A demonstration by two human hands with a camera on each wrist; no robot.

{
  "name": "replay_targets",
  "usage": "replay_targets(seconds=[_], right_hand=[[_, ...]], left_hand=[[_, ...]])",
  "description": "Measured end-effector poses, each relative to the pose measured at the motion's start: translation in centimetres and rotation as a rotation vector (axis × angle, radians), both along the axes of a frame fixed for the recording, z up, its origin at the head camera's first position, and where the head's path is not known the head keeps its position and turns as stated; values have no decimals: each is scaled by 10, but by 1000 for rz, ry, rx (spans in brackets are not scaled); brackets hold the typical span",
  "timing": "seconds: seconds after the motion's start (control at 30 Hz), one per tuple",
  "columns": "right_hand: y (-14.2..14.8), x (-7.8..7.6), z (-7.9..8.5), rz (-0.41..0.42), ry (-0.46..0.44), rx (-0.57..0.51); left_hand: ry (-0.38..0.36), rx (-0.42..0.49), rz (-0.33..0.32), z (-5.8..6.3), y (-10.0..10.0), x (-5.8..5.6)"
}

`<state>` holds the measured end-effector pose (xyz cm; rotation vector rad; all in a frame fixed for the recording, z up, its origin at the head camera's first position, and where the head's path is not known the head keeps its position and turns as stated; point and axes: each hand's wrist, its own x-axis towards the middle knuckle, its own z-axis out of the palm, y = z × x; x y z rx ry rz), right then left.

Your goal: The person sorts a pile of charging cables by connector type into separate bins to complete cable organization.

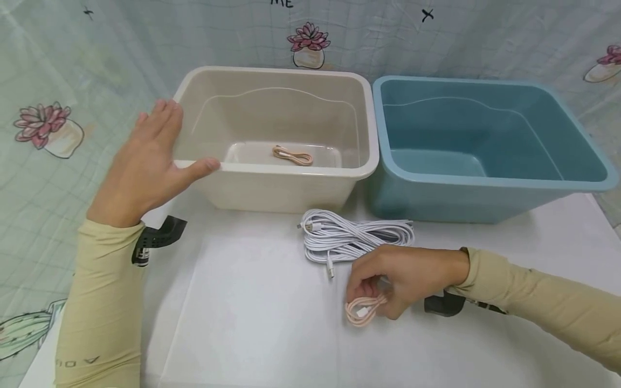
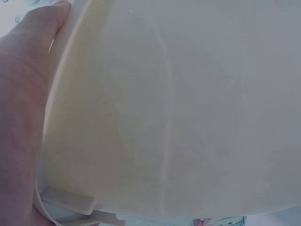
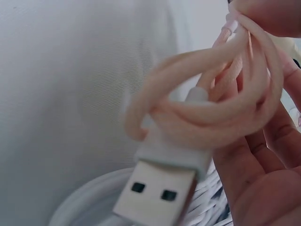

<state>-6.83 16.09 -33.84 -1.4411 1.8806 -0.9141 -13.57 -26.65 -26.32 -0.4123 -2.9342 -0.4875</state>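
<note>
My right hand (image 1: 402, 275) pinches a coiled peach USB cable (image 1: 358, 320) low over the white table, in front of a bundle of white cable. In the right wrist view the metal USB plug (image 3: 155, 190) points toward the camera, below the peach loops. My left hand (image 1: 145, 164) rests at the left front corner of a beige bin (image 1: 286, 188), its thumb lying along the front rim and its fingers extended by the left side. A second peach cable (image 1: 292, 156), also coiled, lies on the bin's floor.
The white cable bundle (image 1: 356, 237), with its plugs showing, lies just in front of the bins. A blue bin (image 1: 485, 199) stands right beside the beige one. Behind them hangs a patterned curtain (image 1: 233, 37). The white table (image 1: 252, 323) extends toward me.
</note>
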Motion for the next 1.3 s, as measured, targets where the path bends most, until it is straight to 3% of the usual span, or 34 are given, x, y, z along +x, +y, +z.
replay_targets(seconds=[0.33,0.63,1.0,1.3], right_hand=[[-7,-1,12,-15,34,-14],[-13,-4,24,-23,125,-70],[-18,-9,41,-70,125,-63],[-20,-18,59,-101,155,-132]], left_hand=[[1,-5,5,0,0,0],[-1,-10,7,1,0,0],[-1,-10,7,1,0,1],[5,-16,6,1,0,0]])
